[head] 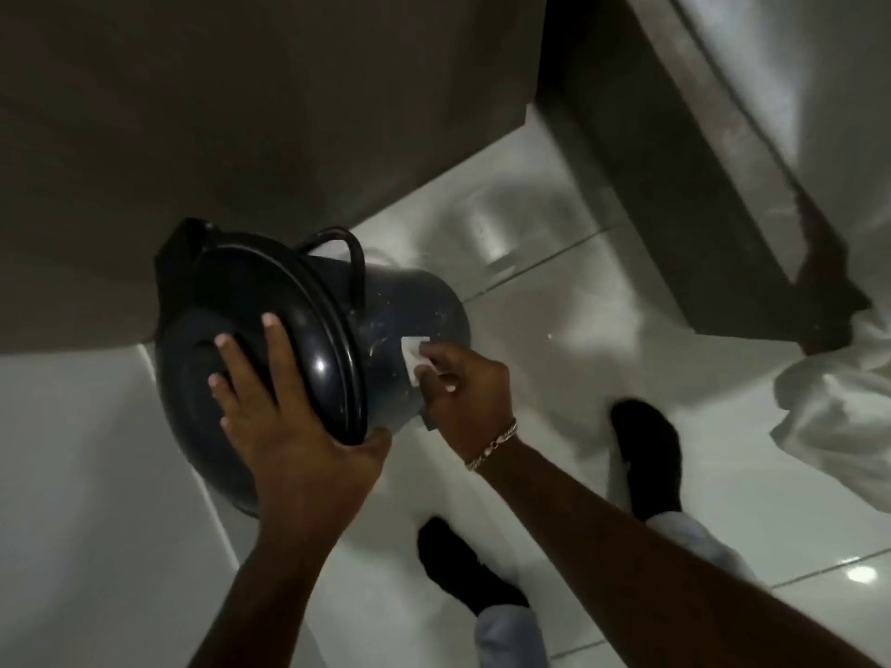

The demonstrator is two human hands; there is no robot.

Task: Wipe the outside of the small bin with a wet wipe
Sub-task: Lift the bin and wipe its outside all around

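A small dark bin (410, 311) with a domed lid is tilted over, its lid facing me, above the white tiled floor. My left hand (284, 412) grips the lid and rim, fingers spread across the dome and thumb under the edge. My right hand (463, 392) presses a white wet wipe (413, 355) against the bin's side wall, near the lower part of the body. A black wire handle (344, 243) arches over the top of the bin. The bin's side shows pale streaks and specks.
A dark cabinet or wall (241, 113) stands behind the bin. A dark bed base (699, 185) with a white sheet (839, 402) hanging down is at the right. My two feet in black socks (646, 455) stand on the glossy tiled floor (554, 330).
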